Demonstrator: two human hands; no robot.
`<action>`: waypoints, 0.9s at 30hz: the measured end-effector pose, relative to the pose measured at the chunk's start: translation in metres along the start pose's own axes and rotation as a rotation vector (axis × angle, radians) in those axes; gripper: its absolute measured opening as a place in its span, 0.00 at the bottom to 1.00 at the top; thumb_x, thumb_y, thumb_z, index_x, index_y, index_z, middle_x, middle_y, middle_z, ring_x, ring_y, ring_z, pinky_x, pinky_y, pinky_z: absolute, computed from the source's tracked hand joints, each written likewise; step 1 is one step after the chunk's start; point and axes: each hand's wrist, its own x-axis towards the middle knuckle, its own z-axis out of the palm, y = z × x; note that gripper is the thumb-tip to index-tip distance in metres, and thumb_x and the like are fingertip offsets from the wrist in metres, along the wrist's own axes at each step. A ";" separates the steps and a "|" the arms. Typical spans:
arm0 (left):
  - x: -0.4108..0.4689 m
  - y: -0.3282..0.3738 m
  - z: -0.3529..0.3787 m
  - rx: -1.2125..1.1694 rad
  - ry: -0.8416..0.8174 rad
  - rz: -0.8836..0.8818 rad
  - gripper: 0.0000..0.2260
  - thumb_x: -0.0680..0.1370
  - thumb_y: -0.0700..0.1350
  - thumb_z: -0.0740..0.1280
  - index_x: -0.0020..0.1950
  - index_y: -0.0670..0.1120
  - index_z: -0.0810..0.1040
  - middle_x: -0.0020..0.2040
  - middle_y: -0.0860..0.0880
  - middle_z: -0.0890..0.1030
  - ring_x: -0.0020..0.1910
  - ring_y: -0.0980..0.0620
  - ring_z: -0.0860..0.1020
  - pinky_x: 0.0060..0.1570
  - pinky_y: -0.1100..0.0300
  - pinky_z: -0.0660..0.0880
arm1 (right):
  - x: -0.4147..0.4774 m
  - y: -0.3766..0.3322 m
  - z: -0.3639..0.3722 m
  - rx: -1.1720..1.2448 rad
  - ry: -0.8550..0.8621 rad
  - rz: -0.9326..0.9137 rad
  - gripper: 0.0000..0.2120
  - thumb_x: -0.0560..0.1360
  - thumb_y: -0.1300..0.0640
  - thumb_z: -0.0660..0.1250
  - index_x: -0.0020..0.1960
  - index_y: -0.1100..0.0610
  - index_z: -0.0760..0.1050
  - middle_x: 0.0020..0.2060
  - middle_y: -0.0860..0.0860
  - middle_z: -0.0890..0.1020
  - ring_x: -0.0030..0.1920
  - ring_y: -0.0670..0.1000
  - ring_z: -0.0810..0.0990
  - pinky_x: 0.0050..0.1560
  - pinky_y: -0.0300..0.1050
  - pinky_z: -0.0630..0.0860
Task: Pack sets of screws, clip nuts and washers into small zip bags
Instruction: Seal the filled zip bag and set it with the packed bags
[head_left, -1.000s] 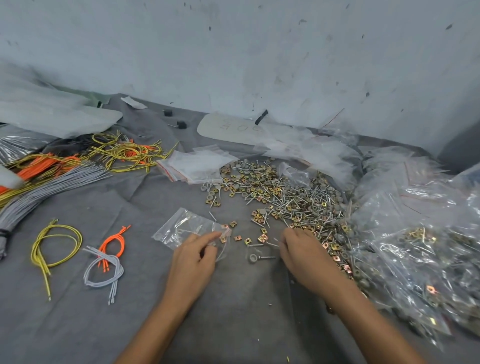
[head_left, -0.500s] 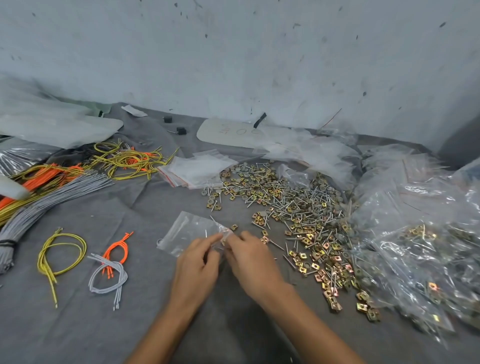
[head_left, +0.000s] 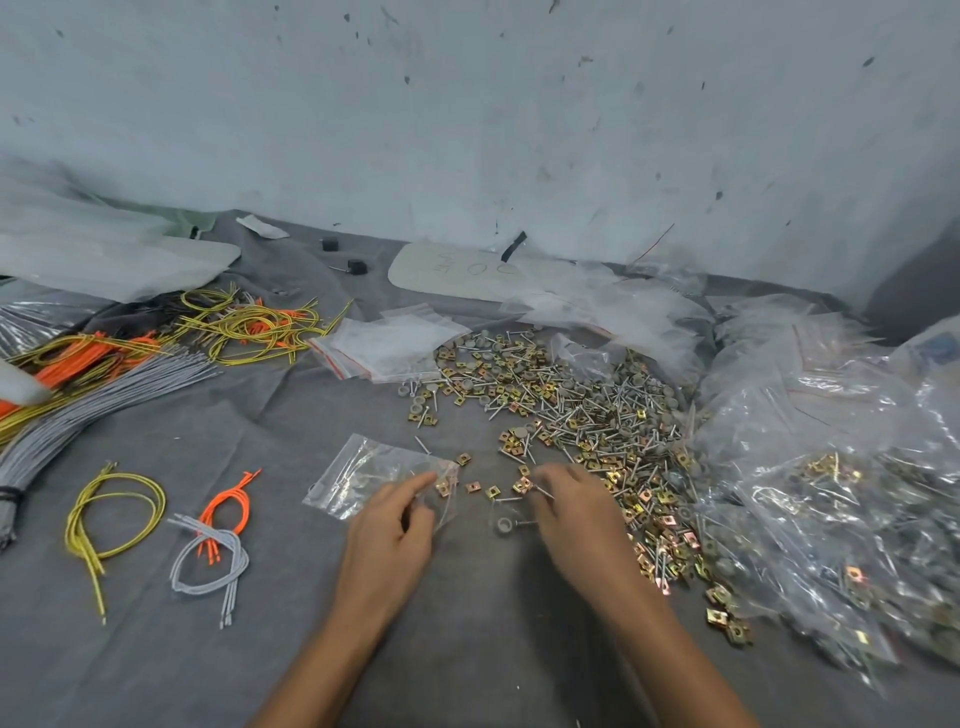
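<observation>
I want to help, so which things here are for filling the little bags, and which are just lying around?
For the job: small zip bag in the left hand; right hand; pile of screws, clip nuts and washers; stack of empty zip bags.
Lying about: yellow wire loop; orange wires; grey wires; big grey wire bundle.

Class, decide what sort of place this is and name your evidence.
Probably a small hardware-packing workbench: a heap of screws and clip nuts, stacked empty zip bags, and bundled wires.
</observation>
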 end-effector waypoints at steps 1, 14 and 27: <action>0.000 -0.001 0.000 -0.001 0.002 -0.003 0.20 0.74 0.47 0.60 0.64 0.52 0.82 0.49 0.56 0.81 0.48 0.61 0.77 0.50 0.66 0.71 | 0.001 0.008 -0.002 -0.125 -0.059 0.047 0.12 0.82 0.51 0.62 0.63 0.52 0.75 0.59 0.50 0.77 0.60 0.54 0.74 0.61 0.47 0.70; 0.000 0.001 0.000 0.002 0.002 -0.005 0.21 0.74 0.46 0.59 0.64 0.50 0.81 0.53 0.56 0.81 0.51 0.63 0.77 0.53 0.73 0.69 | -0.014 -0.003 -0.010 -0.004 -0.024 -0.010 0.04 0.84 0.56 0.55 0.52 0.53 0.67 0.46 0.51 0.77 0.46 0.54 0.74 0.47 0.52 0.70; -0.001 0.003 0.000 0.010 0.001 0.009 0.23 0.72 0.44 0.58 0.65 0.47 0.81 0.59 0.53 0.82 0.58 0.58 0.78 0.59 0.69 0.69 | -0.006 -0.075 0.045 0.177 -0.084 -0.200 0.13 0.79 0.61 0.62 0.60 0.52 0.79 0.52 0.53 0.79 0.53 0.56 0.76 0.54 0.50 0.73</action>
